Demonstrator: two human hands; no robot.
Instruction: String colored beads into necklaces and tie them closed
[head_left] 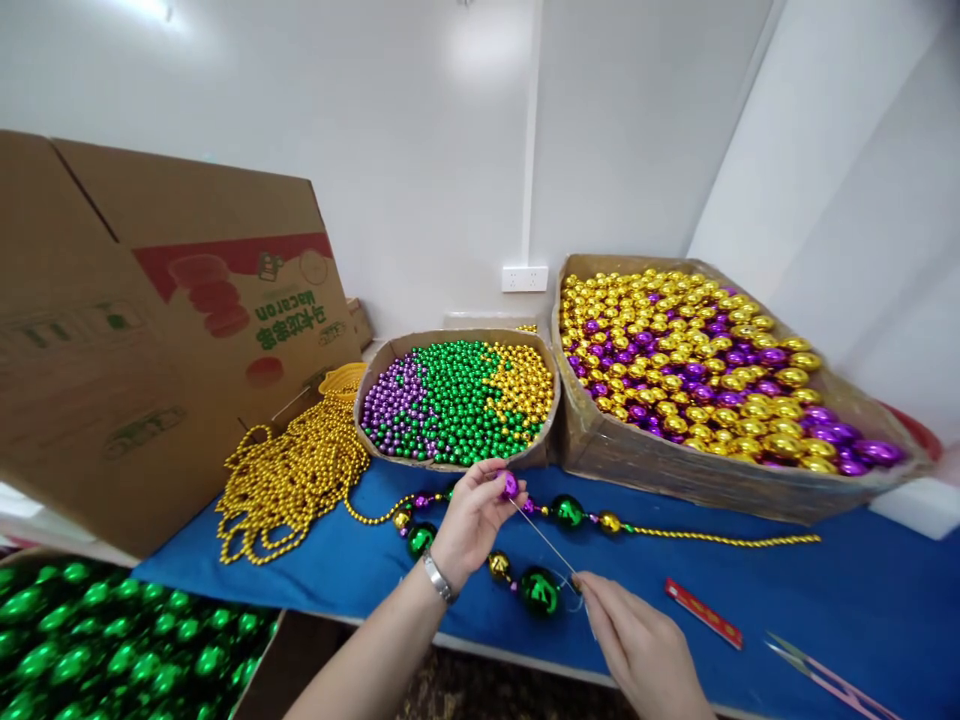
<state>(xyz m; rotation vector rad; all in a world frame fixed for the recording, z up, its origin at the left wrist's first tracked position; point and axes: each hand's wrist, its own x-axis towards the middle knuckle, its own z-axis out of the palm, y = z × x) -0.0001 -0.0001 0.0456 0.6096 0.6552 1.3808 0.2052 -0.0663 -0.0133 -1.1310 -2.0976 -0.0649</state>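
My left hand (471,517) pinches a small purple bead (510,485) above the blue table (825,600). A thin thread or needle (544,540) runs from that bead down to my right hand (637,645), whose fingers are pinched on its lower end. Under my hands lies a part-strung strand (570,513) of large green, gold and purple balls, with a gold bead chain trailing right. A large green ball (540,590) sits by my right fingertips. Just beyond my left hand stands a cardboard box of small purple, green and gold beads (457,400).
A heap of gold bead chains (289,480) lies left. A big box of gold and purple balls (712,370) stands at the right back. A tilted carton (135,330) is at left, green balls (97,640) below it. A red strip (703,613) and snips (825,680) lie at right.
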